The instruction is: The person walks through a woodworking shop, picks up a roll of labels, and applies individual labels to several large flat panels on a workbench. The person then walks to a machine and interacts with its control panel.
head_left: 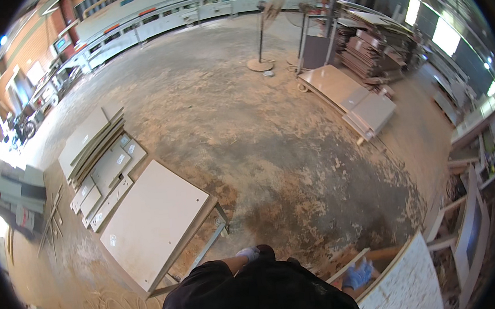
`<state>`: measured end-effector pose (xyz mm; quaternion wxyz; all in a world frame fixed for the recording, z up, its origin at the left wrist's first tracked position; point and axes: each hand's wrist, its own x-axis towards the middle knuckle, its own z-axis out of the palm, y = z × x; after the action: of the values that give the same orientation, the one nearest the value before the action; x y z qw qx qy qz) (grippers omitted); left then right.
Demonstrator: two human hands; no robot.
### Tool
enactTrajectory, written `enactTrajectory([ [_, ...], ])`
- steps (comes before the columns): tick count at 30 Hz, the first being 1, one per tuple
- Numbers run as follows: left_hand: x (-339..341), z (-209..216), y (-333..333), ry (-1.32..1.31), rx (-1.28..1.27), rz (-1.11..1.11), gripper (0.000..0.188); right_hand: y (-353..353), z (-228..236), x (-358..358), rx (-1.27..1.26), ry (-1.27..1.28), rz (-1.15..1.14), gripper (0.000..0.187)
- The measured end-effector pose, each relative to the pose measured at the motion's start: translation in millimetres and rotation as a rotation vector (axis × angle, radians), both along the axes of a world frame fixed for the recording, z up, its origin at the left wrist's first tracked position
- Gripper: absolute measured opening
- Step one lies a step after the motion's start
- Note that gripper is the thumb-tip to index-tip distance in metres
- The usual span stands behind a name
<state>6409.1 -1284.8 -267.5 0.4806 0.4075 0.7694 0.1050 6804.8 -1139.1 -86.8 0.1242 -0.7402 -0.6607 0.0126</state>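
My left hand (248, 254), in a pale glove, hangs beside my dark clothing, low at the centre. Its fingers are mostly hidden, and I see nothing in it. To the right, my right hand (358, 275) wears a bluish glove with its fingers apart. It is between a narrow pale wooden strip (348, 266) and a large board with a mottled whitish face (409, 284). Whether it touches either one I cannot make out. Left of me, a flat pale panel (154, 223) with small holes near its edges lies on a metal-legged stand (210, 239).
Stacked panels (92, 140) lie beyond the stand. Boards rest on a low wheeled platform (345, 97) at the far right, near a pile of brown sheets (370, 55). Pedestal fans (261, 37) and a long machine (162, 24) stand farther back. Loose strips (52, 219) lie left.
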Motion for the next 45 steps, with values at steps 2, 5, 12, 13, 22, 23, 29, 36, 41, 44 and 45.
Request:
enactTrajectory([
  [2,1.7,12.7,21.0,-0.013,-0.018,0.255,0.037,54.9,16.2,-51.8,-0.083,0.049,0.286,0.050],
  [5,-12.1,27.1,42.0,-0.024,-0.004,0.364,0.040,115.9,27.0,-145.2,-0.106,0.056,0.611,0.049],
  [12,-103.3,31.0,103.1,-0.089,-0.025,0.559,0.042,201.5,-22.3,-334.3,-0.328,0.160,0.966,0.046],
  [13,-126.0,32.6,115.7,-0.036,-0.010,0.532,0.044,212.3,-38.5,-353.9,-0.386,0.128,1.009,0.046],
  [22,-334.5,66.4,191.5,-0.010,-0.019,0.454,0.045,380.9,-139.7,-402.7,-0.759,-0.006,0.772,0.035],
  [23,-354.8,67.1,197.0,-0.034,-0.016,0.519,0.045,396.7,-141.2,-417.2,-0.761,-0.031,0.755,0.035],
  [29,-495.9,49.0,235.7,0.143,0.178,0.554,0.044,489.5,-152.2,-541.7,-0.735,-0.119,0.745,0.032],
  [36,-608.8,39.2,281.1,-0.099,0.010,1.263,0.045,662.2,-138.9,-744.3,-0.619,-0.232,0.999,0.030],
  [41,-644.1,12.9,305.9,-0.041,0.110,1.451,0.045,706.5,-123.3,-1062.1,-0.584,-0.032,1.184,0.032],
  [44,-654.0,-18.6,307.3,-0.175,-0.116,1.488,0.049,676.1,-106.6,-1244.8,-0.708,0.320,1.280,0.028],
  [45,-661.8,-28.6,305.3,-0.117,-0.065,1.442,0.053,656.7,-104.4,-1299.4,-0.684,0.453,1.357,0.029],
])
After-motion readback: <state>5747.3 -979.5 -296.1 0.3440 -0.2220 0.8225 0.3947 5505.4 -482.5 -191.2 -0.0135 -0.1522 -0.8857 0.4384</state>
